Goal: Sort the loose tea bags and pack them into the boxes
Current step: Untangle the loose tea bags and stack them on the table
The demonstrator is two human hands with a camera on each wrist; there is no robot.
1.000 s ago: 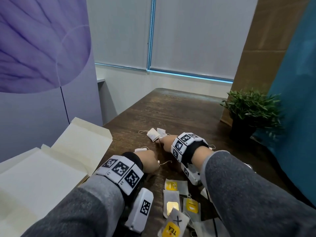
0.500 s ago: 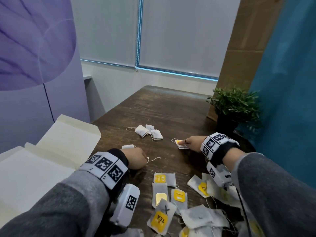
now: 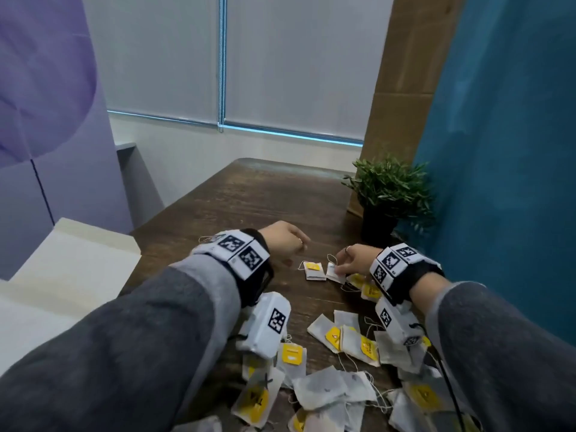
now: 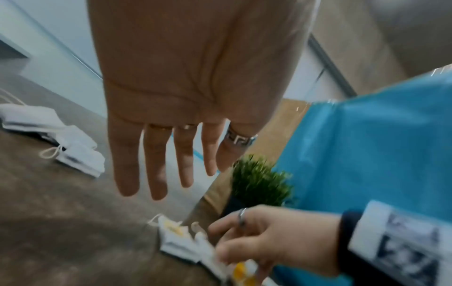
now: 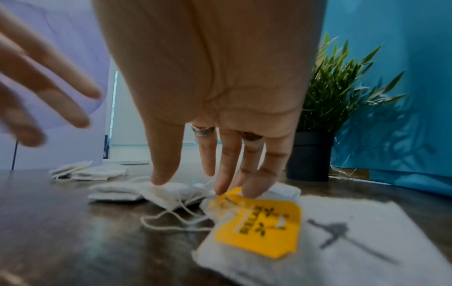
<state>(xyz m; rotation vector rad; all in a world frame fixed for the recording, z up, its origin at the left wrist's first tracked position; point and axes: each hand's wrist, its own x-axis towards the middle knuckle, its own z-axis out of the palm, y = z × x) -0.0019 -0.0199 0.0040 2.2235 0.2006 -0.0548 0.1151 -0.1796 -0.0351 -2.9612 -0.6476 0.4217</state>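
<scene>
Two tea bags lie side by side mid-table: one with a yellow tag (image 3: 313, 269) and a plain white one (image 3: 334, 273) (image 5: 171, 191). My right hand (image 3: 349, 263) (image 5: 208, 174) reaches down on them with fairly straight fingers: the thumb tip touches the white bag, and the fingertips touch a yellow tag. My left hand (image 3: 285, 244) (image 4: 159, 174) hovers just left of the pair, fingers straight, holding nothing. Several loose tea bags (image 3: 343, 353) are heaped near the table's front. The cream open boxes (image 3: 78, 260) stand at the left.
A small group of white tea bags (image 4: 73, 154) (image 5: 97, 172) lies farther back left, hidden behind my left wrist in the head view. A potted plant (image 3: 389, 194) stands at the back right by the teal wall. The dark wooden table (image 3: 265, 188) stretches ahead.
My left hand has left the table's left side, moved forward and right toward the middle, and opened. My right hand has shifted from the yellow-tagged bag onto a white bag beside it.
</scene>
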